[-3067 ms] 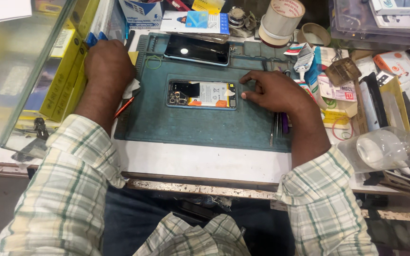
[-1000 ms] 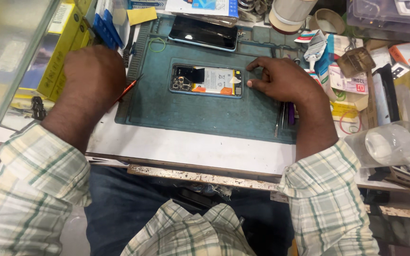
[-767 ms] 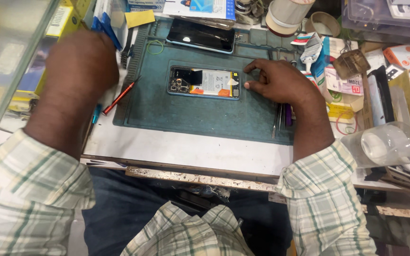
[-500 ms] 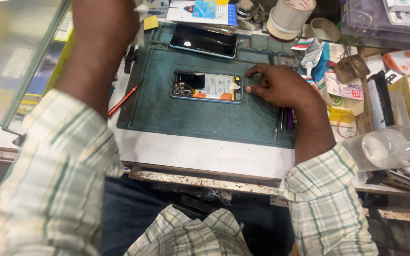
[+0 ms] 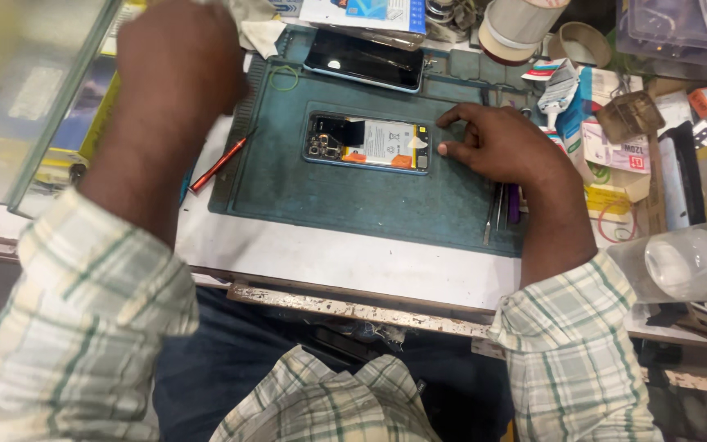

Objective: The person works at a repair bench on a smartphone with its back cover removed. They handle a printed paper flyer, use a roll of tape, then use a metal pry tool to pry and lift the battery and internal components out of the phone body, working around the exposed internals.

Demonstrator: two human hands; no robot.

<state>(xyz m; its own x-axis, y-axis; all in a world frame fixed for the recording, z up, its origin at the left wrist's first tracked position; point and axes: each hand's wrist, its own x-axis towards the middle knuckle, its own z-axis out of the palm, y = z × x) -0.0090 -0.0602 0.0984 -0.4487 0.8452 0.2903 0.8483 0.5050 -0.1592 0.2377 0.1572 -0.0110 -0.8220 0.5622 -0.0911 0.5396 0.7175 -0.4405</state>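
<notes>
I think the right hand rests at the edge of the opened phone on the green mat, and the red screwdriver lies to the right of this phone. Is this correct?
Not quite. In the head view the right hand does rest at the edge of the opened phone on the green mat, but the red screwdriver lies to the left of this phone, at the mat's left edge.

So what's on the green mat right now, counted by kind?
Opened phone, back cover off: 1
Intact phone, dark screen up: 1
Tweezers: 1
Purple-handled tool: 1
Rubber band loop: 1
Total: 5
The right hand touches the opened phone's end; the left hand is raised off the green mat.
</notes>
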